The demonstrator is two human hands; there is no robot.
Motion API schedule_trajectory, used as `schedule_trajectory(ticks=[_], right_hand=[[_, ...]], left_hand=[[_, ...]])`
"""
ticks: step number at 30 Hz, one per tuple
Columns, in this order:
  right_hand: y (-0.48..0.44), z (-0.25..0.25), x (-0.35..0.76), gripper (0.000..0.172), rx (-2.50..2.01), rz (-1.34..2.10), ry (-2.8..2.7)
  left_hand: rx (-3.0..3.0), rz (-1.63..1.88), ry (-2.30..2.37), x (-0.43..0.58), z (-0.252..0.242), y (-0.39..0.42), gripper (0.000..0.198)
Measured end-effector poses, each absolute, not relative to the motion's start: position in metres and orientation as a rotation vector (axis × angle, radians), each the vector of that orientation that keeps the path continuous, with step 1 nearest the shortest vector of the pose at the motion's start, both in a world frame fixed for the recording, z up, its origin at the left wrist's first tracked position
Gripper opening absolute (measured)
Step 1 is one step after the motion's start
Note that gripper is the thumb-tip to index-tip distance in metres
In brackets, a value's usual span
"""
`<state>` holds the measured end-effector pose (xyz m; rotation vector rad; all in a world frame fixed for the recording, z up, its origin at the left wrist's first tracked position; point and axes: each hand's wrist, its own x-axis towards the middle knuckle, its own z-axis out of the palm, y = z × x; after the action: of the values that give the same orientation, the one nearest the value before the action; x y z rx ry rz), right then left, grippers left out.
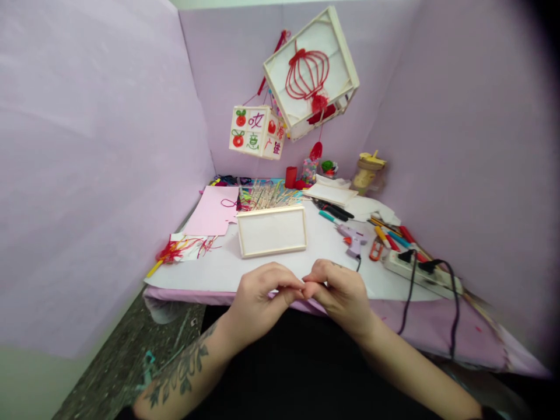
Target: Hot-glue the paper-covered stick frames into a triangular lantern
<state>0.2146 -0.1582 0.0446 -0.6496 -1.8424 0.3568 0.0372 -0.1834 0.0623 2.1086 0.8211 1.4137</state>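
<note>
My left hand [258,300] and my right hand [339,291] meet fingertip to fingertip at the near edge of the table, both pinched closed on something too small to make out. Just beyond them a white wooden frame panel [271,231] stands on the white table sheet [210,271]. A purple glue gun [353,238] lies to the right of the panel, close to my right hand.
Two paper lanterns hang above: a large one with a red lantern drawing [311,73] and a small painted one [257,132]. Pink paper [210,211], wooden sticks [266,195], pens [394,236], red scissors [376,249] and a power strip [420,271] with black cables crowd the table.
</note>
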Motion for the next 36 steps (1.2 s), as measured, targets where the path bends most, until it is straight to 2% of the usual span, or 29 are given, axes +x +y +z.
schedule_trajectory(ticks=[8,18,27,29,32,34,36], right_hand=[[-0.156,0.046,0.215,0.032,-0.606,0.353,-1.941],[-0.156,0.046,0.214,0.028,-0.649,0.294,-1.957],[-0.155,0.040,0.211,0.027,-0.738,0.057,-1.973],[-0.155,0.039,0.213,0.024,-0.753,0.179,-1.927],[-0.156,0.035,0.215,0.023,-0.650,0.598,-1.797],[-0.156,0.031,0.216,0.028,-0.467,0.874,-1.652],[-0.154,0.026,0.215,0.035,-0.303,1.011,-1.530]], left_hand=[[2.158,1.168,0.805,0.033,0.072,-0.183,0.011],[2.071,1.231,0.797,0.029,0.067,-0.185,0.010],[1.941,1.262,0.676,0.029,0.063,-0.191,0.009],[1.830,1.304,0.695,0.027,0.060,-0.191,0.009],[1.708,1.372,0.717,0.024,0.055,-0.190,0.009],[1.657,1.418,0.724,0.023,0.053,-0.188,0.008],[1.618,1.442,0.761,0.021,0.050,-0.187,0.008]])
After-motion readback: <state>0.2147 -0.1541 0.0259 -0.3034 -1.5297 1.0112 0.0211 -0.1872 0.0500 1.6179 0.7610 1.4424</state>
